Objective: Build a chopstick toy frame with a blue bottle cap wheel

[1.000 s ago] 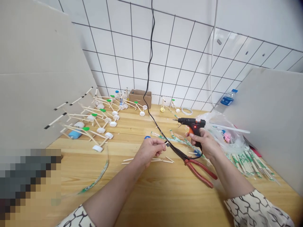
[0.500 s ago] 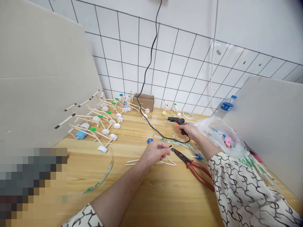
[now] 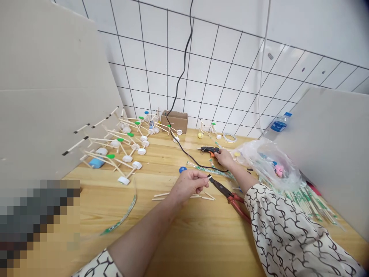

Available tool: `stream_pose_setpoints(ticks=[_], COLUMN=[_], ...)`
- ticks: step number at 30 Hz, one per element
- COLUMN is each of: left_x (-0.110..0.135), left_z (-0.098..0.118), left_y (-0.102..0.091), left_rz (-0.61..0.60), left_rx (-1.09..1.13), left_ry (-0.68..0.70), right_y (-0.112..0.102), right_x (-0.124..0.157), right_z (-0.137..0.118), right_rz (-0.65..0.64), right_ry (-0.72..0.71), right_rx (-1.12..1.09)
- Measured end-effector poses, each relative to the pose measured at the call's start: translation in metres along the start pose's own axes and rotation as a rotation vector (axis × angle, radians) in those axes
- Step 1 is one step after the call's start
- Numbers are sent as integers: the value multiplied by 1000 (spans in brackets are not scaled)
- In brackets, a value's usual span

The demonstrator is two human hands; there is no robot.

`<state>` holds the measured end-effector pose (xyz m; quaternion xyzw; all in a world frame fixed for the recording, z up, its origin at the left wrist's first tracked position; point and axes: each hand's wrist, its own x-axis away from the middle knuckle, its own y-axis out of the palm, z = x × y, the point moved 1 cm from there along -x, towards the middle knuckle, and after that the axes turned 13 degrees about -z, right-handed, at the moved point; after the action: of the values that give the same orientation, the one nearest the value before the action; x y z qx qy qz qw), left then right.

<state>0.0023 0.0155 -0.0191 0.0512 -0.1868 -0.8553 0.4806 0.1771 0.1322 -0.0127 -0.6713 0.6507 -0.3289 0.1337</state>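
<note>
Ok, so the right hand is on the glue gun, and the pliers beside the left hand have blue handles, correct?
Not quite: the pliers have red handles, as the head view shows. They do lie beside the left hand, and the right hand is on the glue gun.

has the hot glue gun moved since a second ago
Yes. Judged against the cardboard box, the hot glue gun has shifted left, closer to the box, with the right hand on its handle.
</note>
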Motion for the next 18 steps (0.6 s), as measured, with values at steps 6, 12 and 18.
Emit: stream_pose_setpoints(ticks=[6,12,18], left_x=[3,6,9], left_z=[4,1,5], left_y=[2,6,11], left_rz=[-34,-86,-95], left_rx=[-23,-88,-155], left_ry=[3,18,-34], right_y=[-8,7,23], right_x=[58,134,142], right_z=[-10,11,20], right_rz=[-39,-367,-424], right_ry=[-146,-359,-417], right_rx=[-56,-503,-660])
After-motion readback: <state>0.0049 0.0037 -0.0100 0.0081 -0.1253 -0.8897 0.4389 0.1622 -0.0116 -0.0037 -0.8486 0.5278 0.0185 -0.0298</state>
